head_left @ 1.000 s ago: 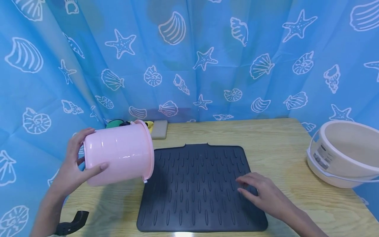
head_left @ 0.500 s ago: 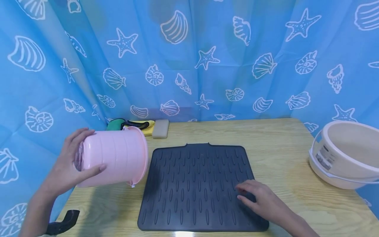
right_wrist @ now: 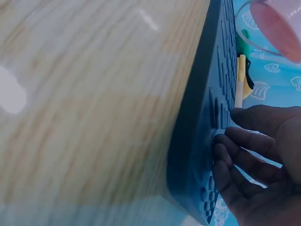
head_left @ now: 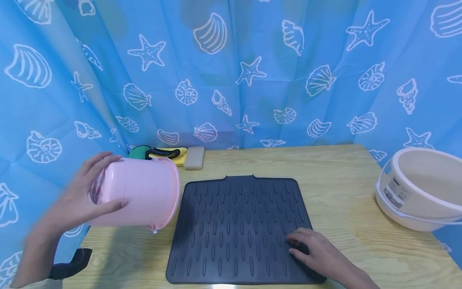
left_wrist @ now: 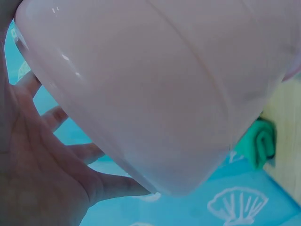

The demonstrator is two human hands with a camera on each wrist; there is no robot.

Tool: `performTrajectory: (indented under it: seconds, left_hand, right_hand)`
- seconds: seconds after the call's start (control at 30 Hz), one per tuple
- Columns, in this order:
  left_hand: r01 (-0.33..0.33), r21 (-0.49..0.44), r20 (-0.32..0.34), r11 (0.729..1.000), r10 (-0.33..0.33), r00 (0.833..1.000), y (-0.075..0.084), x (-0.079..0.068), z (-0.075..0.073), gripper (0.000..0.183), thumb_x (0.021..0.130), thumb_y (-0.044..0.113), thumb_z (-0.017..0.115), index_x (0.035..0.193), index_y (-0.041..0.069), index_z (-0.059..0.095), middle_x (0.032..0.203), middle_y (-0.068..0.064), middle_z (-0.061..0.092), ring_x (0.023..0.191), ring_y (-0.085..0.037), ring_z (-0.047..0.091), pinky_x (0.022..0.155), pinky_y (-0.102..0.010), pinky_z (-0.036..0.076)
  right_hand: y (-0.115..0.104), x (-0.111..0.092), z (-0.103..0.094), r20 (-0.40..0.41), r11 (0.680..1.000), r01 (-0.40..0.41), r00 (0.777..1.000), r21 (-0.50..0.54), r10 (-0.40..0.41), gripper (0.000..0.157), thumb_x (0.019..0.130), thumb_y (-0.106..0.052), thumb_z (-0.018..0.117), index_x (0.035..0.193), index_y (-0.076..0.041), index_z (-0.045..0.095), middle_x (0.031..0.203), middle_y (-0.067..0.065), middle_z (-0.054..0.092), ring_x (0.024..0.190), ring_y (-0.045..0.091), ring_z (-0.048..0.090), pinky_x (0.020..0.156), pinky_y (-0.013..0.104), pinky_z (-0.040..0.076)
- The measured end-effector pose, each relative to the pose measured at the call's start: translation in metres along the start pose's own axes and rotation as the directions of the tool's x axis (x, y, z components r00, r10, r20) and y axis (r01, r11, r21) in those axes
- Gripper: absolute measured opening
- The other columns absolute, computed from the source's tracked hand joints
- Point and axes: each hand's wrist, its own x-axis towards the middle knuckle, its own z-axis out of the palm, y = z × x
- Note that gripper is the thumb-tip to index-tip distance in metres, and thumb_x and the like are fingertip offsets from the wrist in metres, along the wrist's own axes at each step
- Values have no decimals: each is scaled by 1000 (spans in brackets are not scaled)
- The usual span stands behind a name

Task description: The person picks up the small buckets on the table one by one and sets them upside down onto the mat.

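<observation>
A pink bucket (head_left: 140,190) lies tipped on its side above the left of the table, its rim turned right. My left hand (head_left: 77,200) grips it at the base, thumb along the near wall and fingers over the far side. Up close, the left wrist view is filled by the bucket's smooth wall (left_wrist: 141,94), with the spread fingers of my hand (left_wrist: 51,155) around the base edge. At the right part of a black ribbed mat (head_left: 245,224) is my right hand (head_left: 314,249), holding nothing. Its fingers (right_wrist: 235,162) are loosely curled close over the mat's surface.
A cream bucket (head_left: 404,190) with its handle down stands at the table's right edge. Behind the pink bucket are a green roll (head_left: 138,152), a black-handled item (head_left: 164,153), a yellow cloth (head_left: 180,158) and a beige block (head_left: 195,157). A blue shell-patterned curtain (head_left: 216,72) hangs behind and beside the table.
My left hand has drawn the pink bucket leftward, so its rim no longer overlaps the mat and the black handle behind shows. My right hand has sunk slightly toward the mat's near edge.
</observation>
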Motion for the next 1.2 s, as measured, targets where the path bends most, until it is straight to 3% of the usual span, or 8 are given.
performTrajectory:
  seconds: [0.37,0.7,0.97,1.2]
  left_hand:
    - [-38,-100,67,994,44,997,1,18,37,98,73,28,89,154,29,34,160,-7,18,132,-45,30,82,-72,42]
    - [-45,-109,89,993,55,995,3,33,61,96,75,34,87,154,26,35,159,-6,21,131,-42,34,87,-67,43]
    - [-20,-77,115,997,28,993,12,43,69,93,78,42,84,155,32,33,160,-6,20,129,-42,38,84,-66,48]
    - [-30,-82,151,996,42,988,21,53,76,93,78,44,83,155,28,33,160,-8,21,132,-41,35,87,-67,46]
  right_hand:
    - [10,-1,6,14,998,26,1000,57,-27,22,88,-15,76,110,-19,72,107,-13,63,101,10,63,85,34,55]
    - [14,-2,8,7,997,48,999,68,-49,21,89,-14,75,108,-22,73,108,-15,61,101,7,60,87,34,54]
    - [14,-2,10,9,995,49,999,81,-50,22,89,-14,75,109,-23,72,108,-16,60,102,7,60,88,34,54]
    - [13,-2,10,-6,996,40,999,75,-40,22,88,-13,76,108,-23,72,108,-16,60,102,8,60,88,36,54]
